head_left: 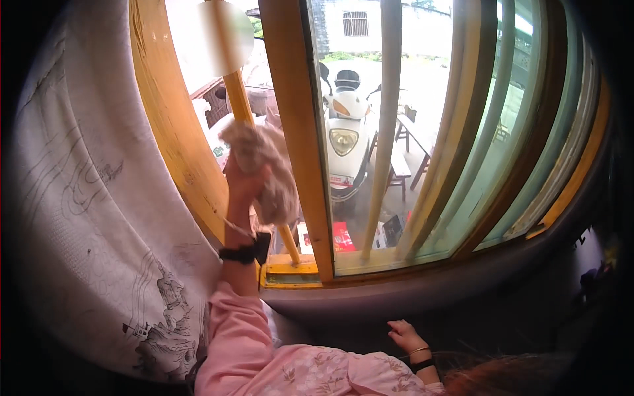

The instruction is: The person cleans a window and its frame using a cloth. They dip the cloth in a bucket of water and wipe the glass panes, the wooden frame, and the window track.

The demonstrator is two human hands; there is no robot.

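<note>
My left hand [246,178], in a pink sleeve with a black band at the wrist, reaches up through the window opening. It is closed on a crumpled beige cloth [276,181], pressed against an upright yellow bar [238,99]. Part of the bar is hidden behind the cloth and hand. Low at the right, my right hand [407,336] hangs apart from the window, wearing a thin bangle and a dark band. Its fingers are loosely bent and apart, with nothing seen in them.
A patterned pale curtain [99,165] hangs at the left. Beside the opening stands a glass window sash [297,132] with a yellow frame, and more upright bars [389,132] continue right. Outside are a white scooter [345,125], wooden benches [399,165] and red printed items [342,236].
</note>
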